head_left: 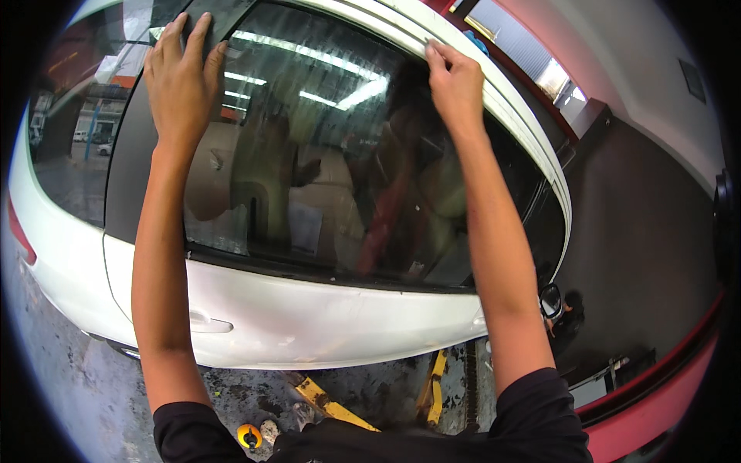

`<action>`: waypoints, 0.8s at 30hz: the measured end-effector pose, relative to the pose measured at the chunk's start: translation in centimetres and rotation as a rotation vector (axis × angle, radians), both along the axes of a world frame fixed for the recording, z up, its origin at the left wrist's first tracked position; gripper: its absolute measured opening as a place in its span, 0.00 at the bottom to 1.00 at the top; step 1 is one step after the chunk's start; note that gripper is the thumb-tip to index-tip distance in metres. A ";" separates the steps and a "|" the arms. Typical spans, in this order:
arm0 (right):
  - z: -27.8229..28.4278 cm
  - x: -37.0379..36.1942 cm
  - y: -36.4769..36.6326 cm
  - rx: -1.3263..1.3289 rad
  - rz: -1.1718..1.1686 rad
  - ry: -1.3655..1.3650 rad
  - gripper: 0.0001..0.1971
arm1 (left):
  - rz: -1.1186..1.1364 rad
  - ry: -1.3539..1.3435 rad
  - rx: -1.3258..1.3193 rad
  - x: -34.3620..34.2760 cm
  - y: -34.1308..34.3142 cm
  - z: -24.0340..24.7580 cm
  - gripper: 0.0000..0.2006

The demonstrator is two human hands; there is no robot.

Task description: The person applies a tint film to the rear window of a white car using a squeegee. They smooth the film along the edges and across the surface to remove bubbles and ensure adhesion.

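A white car (231,278) stands side-on before me, with both my arms raised to its upper side. My left hand (184,81) lies against the dark pillar (127,174) at the rear end of the door window, its fingers stretched out. At the upper edge of the same window (324,177), my right hand (457,85) is closed, thumb and fingertips pinched together by the white roof edge. What sits between those fingertips, if anything, is too small to tell. Streaks and light reflections cover the glass, with beige seats showing behind it.
Yellow lift arms (332,403) reach under the car over a stained grey floor (69,370). By my feet is a round orange-yellow thing with a black top (248,437). A side mirror (550,301) juts out at the right, near a dark wall (641,231).
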State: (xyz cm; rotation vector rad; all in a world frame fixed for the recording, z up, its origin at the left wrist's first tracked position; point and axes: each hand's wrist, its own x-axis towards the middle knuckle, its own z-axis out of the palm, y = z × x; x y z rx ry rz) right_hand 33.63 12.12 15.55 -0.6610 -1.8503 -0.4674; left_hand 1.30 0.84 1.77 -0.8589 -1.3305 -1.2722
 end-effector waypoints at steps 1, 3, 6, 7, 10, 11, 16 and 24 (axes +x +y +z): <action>0.6 0.9 -0.6 -0.002 -0.097 -0.118 0.15 | -0.005 -0.007 0.002 -0.2 -0.1 -0.1 0.22; 0.6 0.7 -1.6 0.055 -0.201 -0.154 0.14 | 0.008 0.005 0.011 -0.5 -0.1 -0.3 0.22; -1.4 -1.4 -1.2 0.203 -0.255 0.015 0.14 | 0.035 -0.001 0.014 -0.1 0.1 -0.1 0.22; -2.1 -1.9 -0.7 0.225 -0.221 0.081 0.15 | 0.040 -0.009 0.013 0.1 0.2 0.1 0.22; -1.8 -1.1 0.6 0.190 -0.118 0.117 0.15 | 0.019 0.003 -0.001 0.2 0.3 -0.3 0.22; -1.1 -0.4 1.3 0.068 0.088 0.133 0.16 | 0.006 0.022 0.002 -0.1 0.2 0.0 0.22; 2.5 2.9 0.1 -0.150 0.015 -0.130 0.16 | 0.037 0.031 -0.003 -1.0 -0.1 0.1 0.23; 2.5 2.3 0.4 0.011 -0.031 -0.213 0.14 | -0.004 0.011 -0.017 -0.1 -0.1 0.1 0.22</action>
